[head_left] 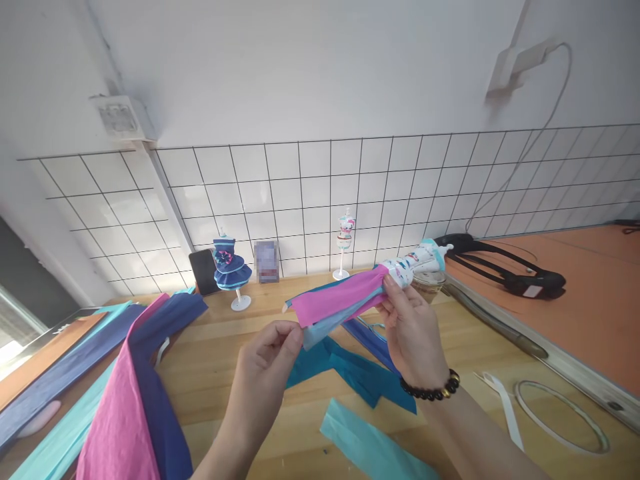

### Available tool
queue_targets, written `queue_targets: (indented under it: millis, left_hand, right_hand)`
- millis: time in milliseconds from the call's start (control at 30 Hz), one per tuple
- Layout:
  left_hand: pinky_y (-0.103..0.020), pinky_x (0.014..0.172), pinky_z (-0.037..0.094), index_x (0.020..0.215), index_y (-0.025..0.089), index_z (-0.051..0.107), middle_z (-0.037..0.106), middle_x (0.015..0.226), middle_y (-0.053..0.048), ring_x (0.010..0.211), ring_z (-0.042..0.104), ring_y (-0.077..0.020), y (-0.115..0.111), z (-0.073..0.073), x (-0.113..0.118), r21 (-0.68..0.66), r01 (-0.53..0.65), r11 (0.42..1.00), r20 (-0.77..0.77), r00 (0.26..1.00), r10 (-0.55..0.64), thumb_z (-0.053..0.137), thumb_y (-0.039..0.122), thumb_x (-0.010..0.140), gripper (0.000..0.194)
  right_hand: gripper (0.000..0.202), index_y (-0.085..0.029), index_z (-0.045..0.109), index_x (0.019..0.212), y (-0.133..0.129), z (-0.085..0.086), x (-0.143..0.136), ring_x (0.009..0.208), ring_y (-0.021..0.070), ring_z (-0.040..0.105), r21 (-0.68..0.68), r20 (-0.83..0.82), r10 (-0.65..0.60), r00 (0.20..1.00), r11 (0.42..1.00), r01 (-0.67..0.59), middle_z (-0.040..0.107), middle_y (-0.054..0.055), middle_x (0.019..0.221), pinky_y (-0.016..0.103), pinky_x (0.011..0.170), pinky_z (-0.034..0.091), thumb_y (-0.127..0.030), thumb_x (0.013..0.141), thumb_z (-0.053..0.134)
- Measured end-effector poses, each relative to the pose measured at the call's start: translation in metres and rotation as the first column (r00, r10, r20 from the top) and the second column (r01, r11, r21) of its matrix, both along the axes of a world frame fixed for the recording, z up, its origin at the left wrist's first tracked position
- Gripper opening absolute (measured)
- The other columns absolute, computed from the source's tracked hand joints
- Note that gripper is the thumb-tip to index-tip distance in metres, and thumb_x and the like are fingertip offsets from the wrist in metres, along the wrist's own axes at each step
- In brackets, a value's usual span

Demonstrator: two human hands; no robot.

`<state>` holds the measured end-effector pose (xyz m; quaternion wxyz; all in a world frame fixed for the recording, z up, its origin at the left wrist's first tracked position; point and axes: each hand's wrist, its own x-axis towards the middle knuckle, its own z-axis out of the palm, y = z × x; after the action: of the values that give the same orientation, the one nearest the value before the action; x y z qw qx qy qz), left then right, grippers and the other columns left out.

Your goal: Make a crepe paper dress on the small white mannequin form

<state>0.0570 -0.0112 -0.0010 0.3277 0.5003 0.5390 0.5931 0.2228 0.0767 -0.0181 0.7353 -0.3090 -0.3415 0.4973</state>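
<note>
In my right hand (415, 333) is a small dress-form mannequin (419, 257), tilted sideways with its neck to the right. Its white bodice has a colourful print and light blue trim. From its waist a pink strip (337, 293) and blue strips hang to the left, and my right fingers press them there. My left hand (267, 367) pinches the loose lower end of the strips, at a pale blue strip (320, 331) beside the pink one. Below both hands lie a teal strip (350, 367) and a light turquoise strip (375, 440) on the wooden table (215, 387).
Against the tiled wall stand a mannequin in a navy ruffled dress (230, 263), a dark phone (204, 272), a blurred card (267, 261) and a second printed mannequin (345, 233). Long pink (120, 400) and blue strips cover the left side. A ring (563, 382) and black headgear (535, 283) lie right.
</note>
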Motion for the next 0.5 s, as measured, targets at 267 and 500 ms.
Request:
queue_targets:
  millis: [267,500]
  left_hand:
    - [-0.027,0.061,0.035,0.057,0.02,0.054,0.048,0.061,0.001,0.063,0.043,-0.0165,0.003,-0.004,-0.003,-0.02,0.019,1.0,0.04,0.999,-0.018,0.052,0.052,0.077,0.038]
    - [-0.022,0.058,0.037,0.064,0.018,0.059,0.053,0.064,0.002,0.061,0.043,-0.0114,0.013,-0.018,-0.008,-0.094,0.092,0.991,0.244,0.968,-0.067,0.068,0.044,0.069,0.028]
  right_hand:
    - [0.031,-0.022,0.065,0.098,-0.003,-0.002,-0.005,0.102,0.0219,0.06,0.027,0.03,0.009,1.0,1.0,-0.01,0.068,0.004,0.105,0.034,0.083,0.05,-0.036,0.072,0.072]
    - [0.031,-0.022,0.064,0.101,-0.004,-0.002,-0.006,0.106,0.0217,0.057,0.045,0.049,0.007,0.999,0.999,-0.01,0.066,0.003,0.108,0.036,0.092,0.044,-0.035,0.074,0.07]
